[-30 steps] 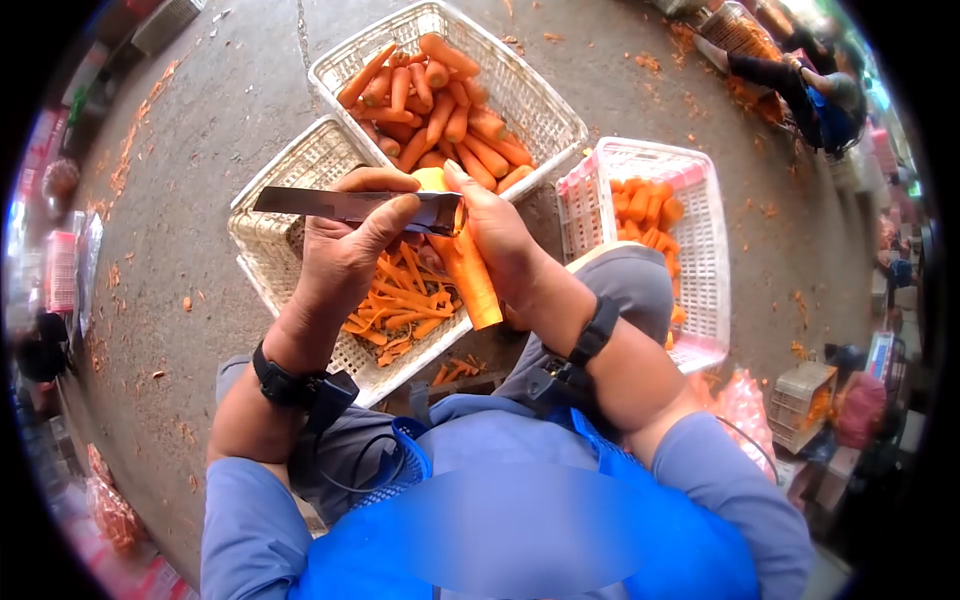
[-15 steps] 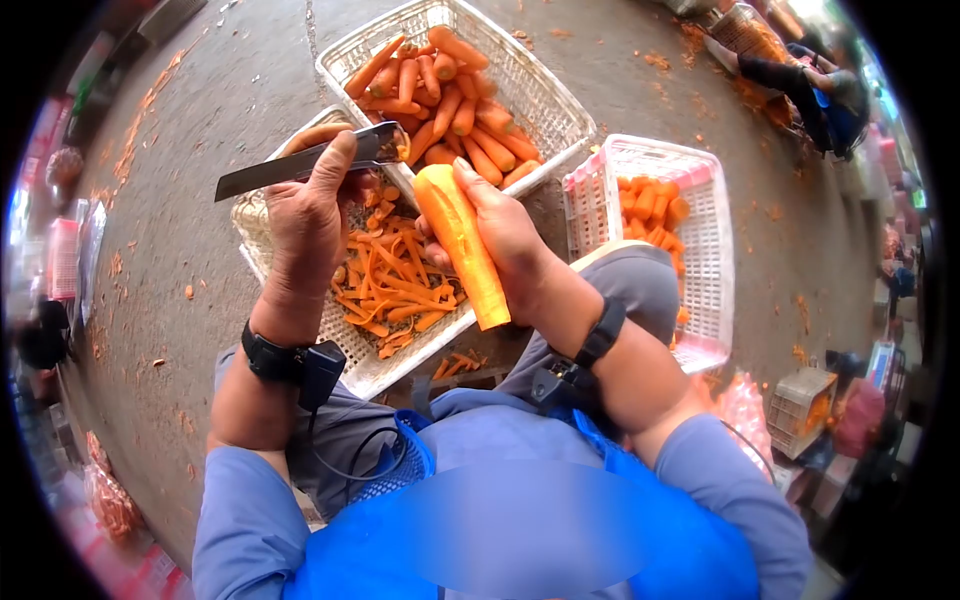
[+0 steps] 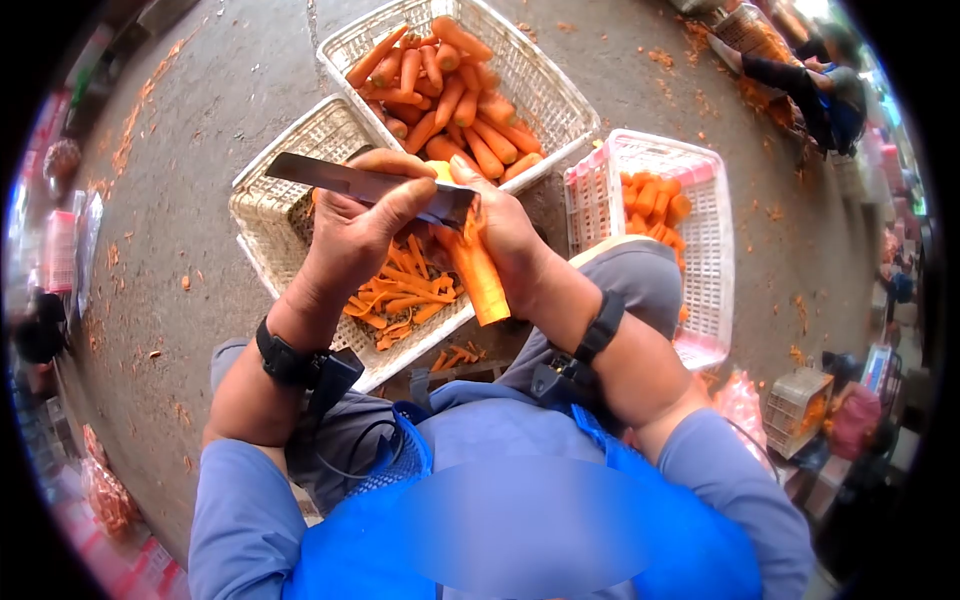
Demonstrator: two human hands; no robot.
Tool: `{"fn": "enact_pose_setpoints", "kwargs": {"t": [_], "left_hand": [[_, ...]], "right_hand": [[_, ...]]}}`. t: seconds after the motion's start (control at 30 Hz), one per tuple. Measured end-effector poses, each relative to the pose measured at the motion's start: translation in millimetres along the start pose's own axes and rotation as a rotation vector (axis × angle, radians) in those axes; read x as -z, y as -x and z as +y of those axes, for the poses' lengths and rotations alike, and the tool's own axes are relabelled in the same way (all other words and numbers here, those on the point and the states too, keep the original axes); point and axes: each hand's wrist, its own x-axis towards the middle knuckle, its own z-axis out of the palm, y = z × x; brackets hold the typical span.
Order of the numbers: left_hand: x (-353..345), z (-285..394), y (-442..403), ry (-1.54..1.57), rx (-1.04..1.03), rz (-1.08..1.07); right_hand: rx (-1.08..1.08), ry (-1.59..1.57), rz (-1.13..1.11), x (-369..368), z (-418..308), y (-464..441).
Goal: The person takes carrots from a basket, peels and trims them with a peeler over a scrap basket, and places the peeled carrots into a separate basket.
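My left hand (image 3: 362, 215) is closed round a peeler with a long dark blade (image 3: 325, 176), its working end against a carrot. That carrot (image 3: 478, 278), bright orange and peeled on its lower part, is gripped in my right hand (image 3: 500, 222), upper end pointing away from me. Below both hands, a white basket (image 3: 262, 262) holds orange peelings (image 3: 405, 290). Beyond it stands a basket (image 3: 545, 75) heaped with whole carrots (image 3: 455, 95). To the right, a white and pink basket (image 3: 708, 240) contains peeled carrots (image 3: 655, 205).
Peel scraps (image 3: 460, 356) lie on the grey floor (image 3: 165, 260) near my legs. At the upper right sits another person (image 3: 825, 95) beside a basket. A crate (image 3: 798, 405) stands at the lower right, and a bag (image 3: 108, 490) lies at the lower left.
Half a second ago the peeler was off the carrot, up and to the left. Now it has come back to the right, onto the carrot, which remains in my right hand.
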Motion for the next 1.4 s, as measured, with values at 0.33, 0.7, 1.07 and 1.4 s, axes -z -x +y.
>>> {"fn": "enact_pose_setpoints", "kwargs": {"t": [0.33, 0.7, 1.07, 1.4], "left_hand": [[15.6, 1.0, -9.5, -0.067, -0.034, 0.048], [49.8, 15.3, -22.0, -0.124, -0.154, 0.257], [48.9, 15.6, -22.6, -0.348, -0.002, 0.146], [37.3, -2.3, -6.6, -0.733, 0.195, -0.477]], "right_hand": [[-0.041, -0.14, -0.06, 6.9, 15.2, -3.8], [-0.024, -0.072, -0.079, -5.4, 0.2, 9.2], [0.068, -0.029, 0.114, 3.2, -2.2, -2.6], [0.358, -0.163, 0.184, 10.2, -31.5, -7.0]]}}
